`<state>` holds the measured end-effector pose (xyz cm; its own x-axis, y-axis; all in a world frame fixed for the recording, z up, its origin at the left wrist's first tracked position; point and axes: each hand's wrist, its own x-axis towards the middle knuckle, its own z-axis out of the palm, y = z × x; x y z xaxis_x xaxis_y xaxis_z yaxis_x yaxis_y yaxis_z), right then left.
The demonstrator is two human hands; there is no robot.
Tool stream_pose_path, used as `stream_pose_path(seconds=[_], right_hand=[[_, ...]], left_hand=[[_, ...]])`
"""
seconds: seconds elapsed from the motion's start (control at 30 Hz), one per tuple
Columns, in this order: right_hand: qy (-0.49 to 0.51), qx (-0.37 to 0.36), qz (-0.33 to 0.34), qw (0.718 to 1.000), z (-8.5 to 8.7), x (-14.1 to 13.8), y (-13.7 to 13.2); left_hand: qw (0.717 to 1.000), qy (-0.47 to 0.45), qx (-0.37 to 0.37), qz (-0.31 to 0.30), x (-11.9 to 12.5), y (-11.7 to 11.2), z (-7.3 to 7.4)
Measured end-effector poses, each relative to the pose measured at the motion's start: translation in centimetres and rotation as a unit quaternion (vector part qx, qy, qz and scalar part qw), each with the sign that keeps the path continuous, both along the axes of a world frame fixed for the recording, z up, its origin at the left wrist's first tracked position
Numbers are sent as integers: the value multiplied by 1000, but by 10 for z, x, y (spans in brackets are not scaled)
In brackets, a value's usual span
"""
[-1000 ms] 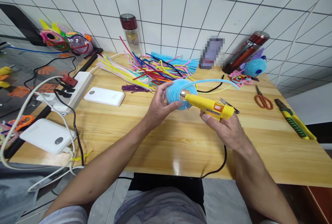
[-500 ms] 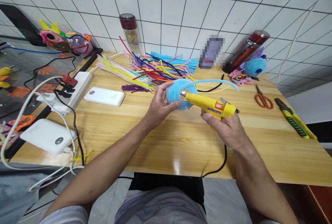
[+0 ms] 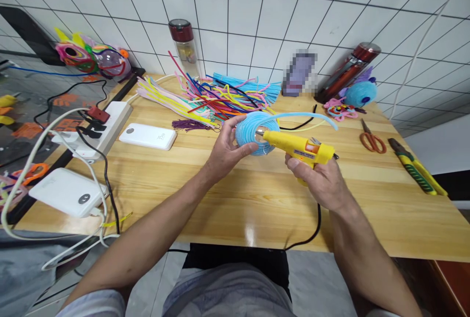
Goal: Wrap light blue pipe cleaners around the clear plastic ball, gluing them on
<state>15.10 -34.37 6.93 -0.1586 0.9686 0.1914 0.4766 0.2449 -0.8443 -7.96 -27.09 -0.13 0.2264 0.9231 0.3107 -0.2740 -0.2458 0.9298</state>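
Observation:
My left hand (image 3: 226,150) grips a light blue coil of pipe cleaner (image 3: 246,131) above the wooden table (image 3: 220,194), thumb on its front. A loose blue tail (image 3: 312,117) of the coil arcs off to the right. My right hand (image 3: 323,180) is wrapped round the handle of a yellow glue gun (image 3: 299,148). The gun's nozzle touches the centre of the coil. Its black cord (image 3: 317,219) drops over the table's front edge.
A heap of coloured pipe cleaners (image 3: 216,96) lies behind the coil, with two bottles (image 3: 182,47) by the tiled wall. Orange scissors (image 3: 372,140) and green-yellow pliers (image 3: 416,167) lie at the right. Power banks (image 3: 149,135) and a power strip (image 3: 106,126) with cables sit at the left.
The right hand and glue gun have shifted slightly to the right and tilted a little; the left hand and coil have hardly moved.

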Motion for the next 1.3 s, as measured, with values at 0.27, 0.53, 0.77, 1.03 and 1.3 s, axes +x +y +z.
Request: stream_pose_path(seconds=[0.27, 0.53, 0.77, 1.03, 1.3], right_hand=[[10, -2, -2, 1000, 2, -2, 1], [24, -8, 3, 1000, 0, 1, 1], [38, -7, 10, 999, -1, 2, 1], [27, -17, 8, 999, -4, 3, 2], [13, -16, -33, 999, -3, 3, 2]], left_hand=[[1000, -9, -9, -2, 0, -1, 2], [1000, 2, -11, 2, 0, -1, 2], [1000, -5, -25, 0, 0, -2, 2], [999, 4, -33, -4, 0, -1, 3], [999, 14, -28, 9, 0, -1, -1]])
